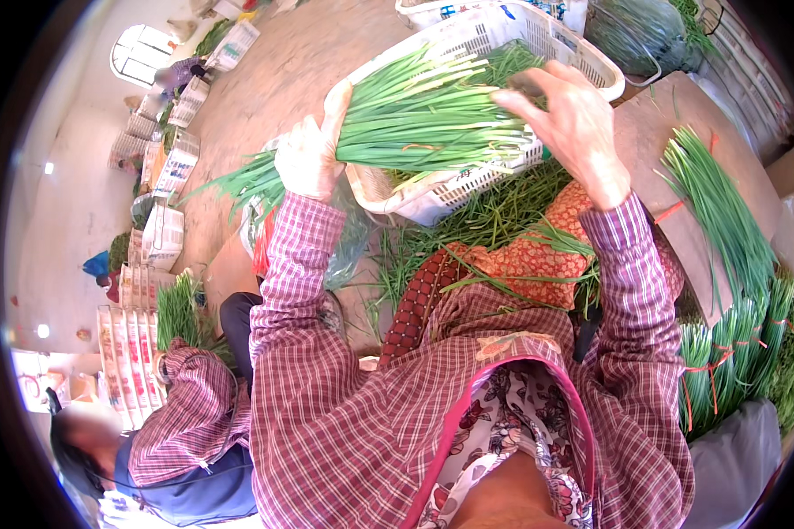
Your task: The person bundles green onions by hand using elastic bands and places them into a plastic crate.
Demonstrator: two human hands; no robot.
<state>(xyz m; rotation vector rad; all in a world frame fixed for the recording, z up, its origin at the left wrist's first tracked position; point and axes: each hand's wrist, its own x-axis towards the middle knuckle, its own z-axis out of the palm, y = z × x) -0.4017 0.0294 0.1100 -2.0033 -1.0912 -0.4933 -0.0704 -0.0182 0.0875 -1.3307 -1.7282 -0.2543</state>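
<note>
My left hand point(311, 149) grips a thick bunch of long green garlic chives point(423, 119) near its middle, the thumb laid across the top. Pale cut ends point right, while the leafy tips droop out to the left behind my fist. Fingers apart, my right hand point(562, 119) is at the pale ends; its thumb is close to the stalks, and I cannot tell whether it pinches any. Under the bunch stands a white slatted plastic basket point(450, 192) with more greens inside, partly hidden by the bunch.
Loose chive leaves point(496, 205) litter my lap and the floor. To my right, a bundle point(721, 205) lies on a brown board point(668, 125), with several tied bundles point(721, 370) below. A co-worker point(178, 423) sits at my left. Other baskets point(178, 162) line the far side.
</note>
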